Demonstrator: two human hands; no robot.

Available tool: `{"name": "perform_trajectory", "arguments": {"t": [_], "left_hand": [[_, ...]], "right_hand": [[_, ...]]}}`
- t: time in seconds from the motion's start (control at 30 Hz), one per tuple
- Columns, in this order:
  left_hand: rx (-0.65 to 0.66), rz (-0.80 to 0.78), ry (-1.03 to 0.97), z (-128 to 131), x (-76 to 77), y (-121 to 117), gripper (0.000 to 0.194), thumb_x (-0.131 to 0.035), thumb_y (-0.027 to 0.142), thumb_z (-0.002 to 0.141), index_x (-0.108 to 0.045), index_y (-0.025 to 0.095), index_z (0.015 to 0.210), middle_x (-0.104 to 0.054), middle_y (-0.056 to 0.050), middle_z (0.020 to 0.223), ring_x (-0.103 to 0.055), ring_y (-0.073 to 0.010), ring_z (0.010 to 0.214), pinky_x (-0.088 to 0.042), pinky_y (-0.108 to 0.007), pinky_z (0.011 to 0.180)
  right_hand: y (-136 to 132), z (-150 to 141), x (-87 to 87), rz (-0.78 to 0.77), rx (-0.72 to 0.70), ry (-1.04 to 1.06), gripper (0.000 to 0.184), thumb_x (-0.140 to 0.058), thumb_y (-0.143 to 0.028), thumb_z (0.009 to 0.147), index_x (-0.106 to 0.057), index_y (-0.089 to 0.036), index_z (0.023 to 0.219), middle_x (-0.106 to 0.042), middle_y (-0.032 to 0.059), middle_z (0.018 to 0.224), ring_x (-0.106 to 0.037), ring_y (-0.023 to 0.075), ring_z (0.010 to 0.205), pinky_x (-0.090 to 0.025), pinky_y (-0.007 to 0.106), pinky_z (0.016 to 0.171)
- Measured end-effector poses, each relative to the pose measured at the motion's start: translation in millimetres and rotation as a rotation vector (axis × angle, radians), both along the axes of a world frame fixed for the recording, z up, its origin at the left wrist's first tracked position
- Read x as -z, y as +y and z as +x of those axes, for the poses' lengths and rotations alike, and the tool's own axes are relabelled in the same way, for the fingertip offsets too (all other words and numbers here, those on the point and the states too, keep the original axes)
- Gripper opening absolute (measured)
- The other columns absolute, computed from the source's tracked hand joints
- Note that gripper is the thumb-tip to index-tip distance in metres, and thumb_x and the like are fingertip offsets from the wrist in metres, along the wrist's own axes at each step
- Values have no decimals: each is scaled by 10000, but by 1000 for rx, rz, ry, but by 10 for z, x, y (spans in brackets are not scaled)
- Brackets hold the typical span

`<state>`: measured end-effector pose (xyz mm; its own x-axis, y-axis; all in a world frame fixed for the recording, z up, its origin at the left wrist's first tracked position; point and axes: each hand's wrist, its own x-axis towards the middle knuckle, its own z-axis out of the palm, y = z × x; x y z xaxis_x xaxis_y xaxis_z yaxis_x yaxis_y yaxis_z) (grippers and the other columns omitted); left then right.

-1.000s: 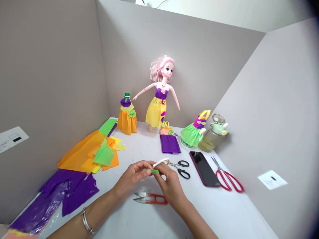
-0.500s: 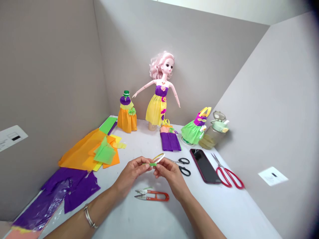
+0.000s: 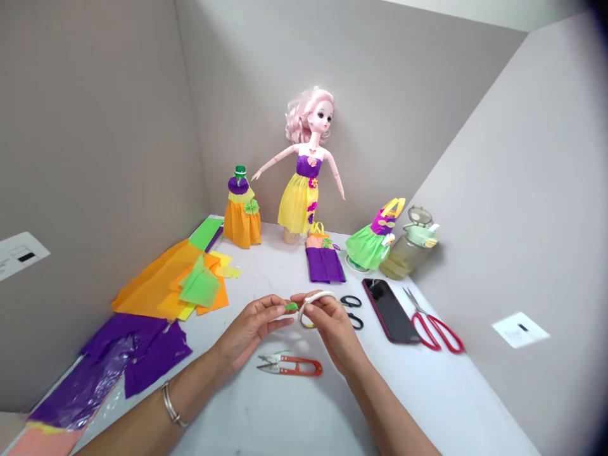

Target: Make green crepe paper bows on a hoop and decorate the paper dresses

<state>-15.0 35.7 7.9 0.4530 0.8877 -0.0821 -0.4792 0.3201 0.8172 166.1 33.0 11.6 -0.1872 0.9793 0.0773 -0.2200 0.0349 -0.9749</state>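
Observation:
My left hand [image 3: 251, 326] pinches a small strip of green paper [image 3: 291, 306] between thumb and fingers. My right hand [image 3: 332, 326] grips a narrow white hairband [image 3: 314, 296], whose lower part passes behind the fingers. The green strip touches or nearly touches the band's near end; the fingers hide the exact contact. Below my hands lie red-handled thread snips [image 3: 289, 365]. Black-handled scissors [image 3: 352, 310] sit just beyond my right hand, partly hidden by it.
A pink-haired doll [image 3: 304, 183] in a paper dress stands against the back wall. Paper dresses [image 3: 368, 248], a bottle [image 3: 408, 250], a phone [image 3: 387, 310] and red scissors [image 3: 434, 332] lie right; orange [image 3: 161, 285] and purple [image 3: 142, 345] crepe paper lie left.
My hands have moved apart slightly. The white band now sits more in my right hand, and the green strip stays in my left. The view has tilted a little.

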Motion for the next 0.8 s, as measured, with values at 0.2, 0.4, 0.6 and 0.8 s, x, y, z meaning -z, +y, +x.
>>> {"name": "perform_trajectory", "arguments": {"t": [0.2,0.4,0.6,0.8], "left_hand": [[33,34,51,-50,-41,8,80,-661,244,829,-677,166,838,-664,-56,1004,-586,-188,1015,-435,-342,961],[38,110,177,-58,-47,18,90,-638,254,839,-676,173,846,-654,-54,1023,-569,-188,999,-438,-355,953],[59,105,195,-51,-13,29,108,-642,274,837,-673,171,840,-636,-33,916,-579,-175,929,-447,-347,932],[53,41,155,-49,-14,13,118,-683,275,800,-674,158,808,-628,-29,858,-589,-167,883,-465,-311,876]], "right_hand": [[-25,13,21,205,35,-292,75,-552,-272,906,-565,-204,934,-631,28,849,-619,180,815,-468,321,766],[-70,14,-2,531,33,-704,103,-468,-178,934,-567,-204,932,-575,62,950,-553,193,864,-441,333,779],[-87,24,-4,561,-14,-840,117,-406,-153,957,-509,-207,966,-557,48,926,-515,183,802,-403,332,750],[-117,10,-74,526,-49,-941,138,-360,-161,964,-482,-212,924,-525,34,852,-487,191,768,-380,320,696]]}}
